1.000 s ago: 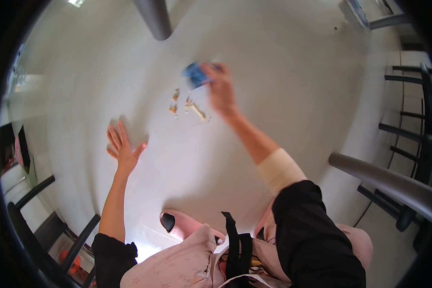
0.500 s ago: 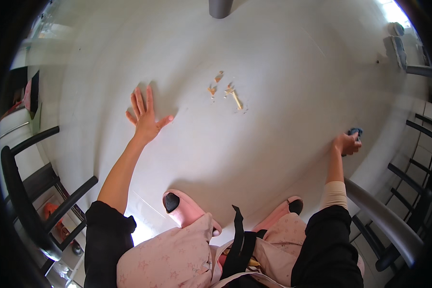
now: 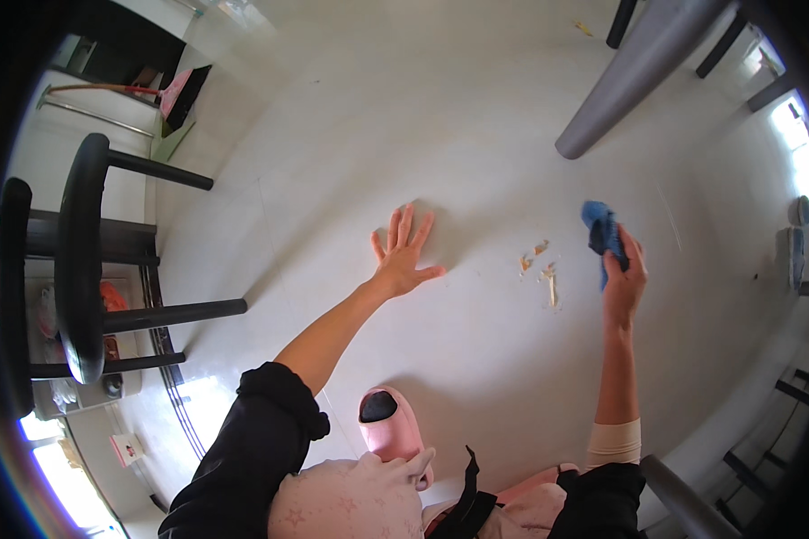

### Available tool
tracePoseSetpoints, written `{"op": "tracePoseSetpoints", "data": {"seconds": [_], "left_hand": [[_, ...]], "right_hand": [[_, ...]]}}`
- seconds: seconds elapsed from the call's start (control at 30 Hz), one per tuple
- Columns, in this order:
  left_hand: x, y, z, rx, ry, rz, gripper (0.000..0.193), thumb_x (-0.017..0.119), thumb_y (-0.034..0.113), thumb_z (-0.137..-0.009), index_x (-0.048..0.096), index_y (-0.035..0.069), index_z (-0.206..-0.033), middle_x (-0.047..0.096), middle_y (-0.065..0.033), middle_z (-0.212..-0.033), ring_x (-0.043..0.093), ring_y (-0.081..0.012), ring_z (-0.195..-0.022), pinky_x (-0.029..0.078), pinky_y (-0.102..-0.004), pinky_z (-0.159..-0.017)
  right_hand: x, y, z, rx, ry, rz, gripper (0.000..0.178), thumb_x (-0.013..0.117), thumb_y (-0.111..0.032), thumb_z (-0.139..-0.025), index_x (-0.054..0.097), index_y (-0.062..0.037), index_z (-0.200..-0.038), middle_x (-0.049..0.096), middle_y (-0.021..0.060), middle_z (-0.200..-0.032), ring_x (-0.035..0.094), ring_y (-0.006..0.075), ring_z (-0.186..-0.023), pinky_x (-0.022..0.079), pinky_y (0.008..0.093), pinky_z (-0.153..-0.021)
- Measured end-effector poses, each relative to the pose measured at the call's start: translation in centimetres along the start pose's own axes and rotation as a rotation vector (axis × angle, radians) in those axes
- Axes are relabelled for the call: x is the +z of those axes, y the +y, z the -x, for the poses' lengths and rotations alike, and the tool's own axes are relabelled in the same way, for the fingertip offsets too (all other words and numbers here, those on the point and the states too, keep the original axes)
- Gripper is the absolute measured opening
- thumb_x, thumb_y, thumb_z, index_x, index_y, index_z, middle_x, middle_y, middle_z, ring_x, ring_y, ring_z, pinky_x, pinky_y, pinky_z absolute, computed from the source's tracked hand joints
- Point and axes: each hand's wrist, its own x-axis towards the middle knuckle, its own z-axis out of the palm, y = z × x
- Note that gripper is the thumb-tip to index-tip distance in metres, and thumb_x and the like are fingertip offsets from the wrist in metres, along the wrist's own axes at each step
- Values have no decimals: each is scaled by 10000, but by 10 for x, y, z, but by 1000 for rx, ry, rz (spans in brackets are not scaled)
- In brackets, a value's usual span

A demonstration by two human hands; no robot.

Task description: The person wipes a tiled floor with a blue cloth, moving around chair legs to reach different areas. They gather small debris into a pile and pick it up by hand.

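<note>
Here, left fingers wide, empty on glossy floor; right fingers snug round crumpled blue cloth

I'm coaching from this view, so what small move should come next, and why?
Probably bring the right hand leftward, so the blue cloth meets the scraps: they lie on the floor between the hands, and the cloth is gripped just to their right, while the left hand is spread out, holding nothing.

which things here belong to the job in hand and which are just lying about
In the job:
blue cloth, gripped by the right hand
scraps on the floor
left hand, spread on it

Just about:
broom, upper left
black furniture, left
thick grey leg, upper right
</note>
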Motion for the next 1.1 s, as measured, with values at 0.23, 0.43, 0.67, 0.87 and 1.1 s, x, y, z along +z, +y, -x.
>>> {"op": "tracePoseSetpoints", "data": {"seconds": [0.23,0.43,0.67,0.87,1.1], "left_hand": [[-20,-73,-26,-216,290,-2,909,747,290,-625,222,194,-1362,89,-144,-1423,120,-335,-1296,264,-535,-961],[-79,-156,-36,-483,108,7,1133,819,264,-492,125,222,-1387,104,-249,-1398,166,-436,-1268,336,-511,-943],[-73,-171,-36,-390,41,-124,1206,823,287,-510,9,156,-1390,71,-388,-1327,119,-527,-1238,347,-488,-941],[-72,-164,-31,-398,-6,-241,1215,796,387,-533,-25,101,-1382,109,-429,-1290,155,-536,-1220,460,-481,-805],[-69,-152,-42,-463,1,-71,1249,823,210,-539,-101,217,-1379,-22,-380,-1340,41,-498,-1265,417,-552,-751]], "right_hand": [[50,-22,-4,144,-105,-167,338,479,52,-782,545,-10,-1108,498,84,-1066,501,192,-979,387,279,-871],[107,-39,-40,-162,-76,161,336,541,-22,-798,524,-26,-1134,453,120,-1121,484,246,-1003,397,300,-853],[154,-16,-69,-236,-485,929,484,563,-45,-792,408,-57,-1250,375,161,-1266,390,321,-1119,381,372,-919],[146,-26,-99,-179,-831,1003,590,535,37,-689,381,-46,-1253,340,193,-1291,424,358,-1106,398,379,-907],[154,-33,-122,47,-1016,1085,494,464,22,-729,384,-30,-1214,354,196,-1260,445,381,-1082,408,403,-894]]}}
